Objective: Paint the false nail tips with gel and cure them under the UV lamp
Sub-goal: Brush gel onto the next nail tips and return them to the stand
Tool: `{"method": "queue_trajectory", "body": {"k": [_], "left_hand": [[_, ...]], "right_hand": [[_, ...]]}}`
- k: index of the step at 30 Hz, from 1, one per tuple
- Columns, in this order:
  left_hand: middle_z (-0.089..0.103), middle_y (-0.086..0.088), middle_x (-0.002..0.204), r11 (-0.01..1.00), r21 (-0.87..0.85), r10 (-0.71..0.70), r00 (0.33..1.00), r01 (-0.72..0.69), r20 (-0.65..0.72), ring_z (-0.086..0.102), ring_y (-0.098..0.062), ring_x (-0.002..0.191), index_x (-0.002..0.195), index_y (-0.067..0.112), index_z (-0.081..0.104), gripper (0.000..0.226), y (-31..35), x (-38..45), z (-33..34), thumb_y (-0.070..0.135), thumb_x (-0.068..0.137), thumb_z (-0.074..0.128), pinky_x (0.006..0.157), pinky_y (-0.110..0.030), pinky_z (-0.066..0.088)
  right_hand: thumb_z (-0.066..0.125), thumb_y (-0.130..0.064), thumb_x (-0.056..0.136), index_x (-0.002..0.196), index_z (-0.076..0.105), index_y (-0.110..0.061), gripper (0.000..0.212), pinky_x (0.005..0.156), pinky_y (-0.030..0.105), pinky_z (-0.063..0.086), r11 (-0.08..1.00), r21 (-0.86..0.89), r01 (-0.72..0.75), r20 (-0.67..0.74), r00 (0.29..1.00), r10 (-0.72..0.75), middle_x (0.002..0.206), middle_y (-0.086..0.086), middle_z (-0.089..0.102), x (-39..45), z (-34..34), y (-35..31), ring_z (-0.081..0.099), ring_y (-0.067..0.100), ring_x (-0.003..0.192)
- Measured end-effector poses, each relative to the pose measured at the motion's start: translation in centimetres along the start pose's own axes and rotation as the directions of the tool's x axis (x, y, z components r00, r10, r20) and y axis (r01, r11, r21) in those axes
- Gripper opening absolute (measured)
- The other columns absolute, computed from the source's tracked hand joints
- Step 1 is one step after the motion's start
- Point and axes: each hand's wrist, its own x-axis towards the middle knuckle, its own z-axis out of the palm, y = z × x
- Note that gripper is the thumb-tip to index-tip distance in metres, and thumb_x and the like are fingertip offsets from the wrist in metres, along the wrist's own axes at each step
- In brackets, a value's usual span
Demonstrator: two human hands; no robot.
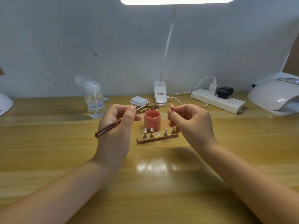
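Pinching the featherlight, wet-coated nail tip (pixel 171 109) by its stand in our right hand (pixel 191 122), we grip the brush (pixel 119 121) in our left hand (pixel 116 125).

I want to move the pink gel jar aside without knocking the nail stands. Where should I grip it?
Grip the pink gel jar round its upper side wall, coming from above and behind. The wooden holder with its nail stands sits close in front, and the jar looks open, so keep fingers off its mouth.

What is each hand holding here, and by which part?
The left hand grips a brush around mid-handle. The right hand pinches a small nail tip at its fingertips; exactly which part it grips cannot be told.
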Motion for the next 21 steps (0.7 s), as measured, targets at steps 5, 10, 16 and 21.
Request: {"method": "queue_trajectory", "body": {"k": [5,10,16,21], "left_hand": [[0.072,0.01,0.073,0.925,-0.159,-0.35,0.937,0.344,-0.009,0.067,-0.006,0.083,0.087,0.018,0.064,0.011,-1.6,0.6,0.2,0.023,0.096,0.059,0.093,-0.042,0.052],[0.071,0.012,0.072,0.851,-0.276,-0.448,0.892,0.446,0.057,0.067,-0.005,0.082,0.087,0.02,0.064,0.009,-1.9,0.6,0.5,0.021,0.095,0.06,0.095,-0.049,0.049],[0.071,0.011,0.072,0.841,-0.289,-0.463,0.885,0.457,0.053,0.068,-0.004,0.08,0.087,0.019,0.064,0.01,-1.8,0.4,0.6,0.02,0.095,0.059,0.093,-0.049,0.051],[0.071,0.011,0.074,0.848,-0.268,-0.46,0.886,0.457,0.053,0.069,-0.004,0.081,0.087,0.019,0.066,0.01,-1.8,0.2,0.6,0.02,0.095,0.06,0.092,-0.048,0.051]], "right_hand": [[0.073,-0.018,0.082,0.079,0.072,-0.014,0.005,0.063,0.039,0.056,0.985,-0.172,0.005,0.071,0.997,0.007,0.065,-0.001,0.07,-1.1,1.2,0.7,0.068,0.017,0.064],[0.075,-0.017,0.081,0.08,0.074,-0.012,0.005,0.064,0.032,0.052,0.936,-0.33,0.123,0.127,0.988,-0.085,0.065,-0.001,0.068,-2.0,1.7,1.5,0.062,0.013,0.061],[0.071,-0.03,0.084,0.088,0.077,-0.023,0.01,0.06,0.023,0.032,0.852,-0.511,0.115,0.146,0.988,-0.046,0.058,-0.016,0.052,-1.7,1.6,2.1,0.047,0.006,0.058],[0.064,-0.037,0.088,0.098,0.076,-0.029,0.018,0.061,0.026,0.035,0.775,-0.621,0.115,0.175,0.984,-0.006,0.075,-0.006,0.069,-1.6,1.7,2.1,0.058,0.013,0.073]]}}
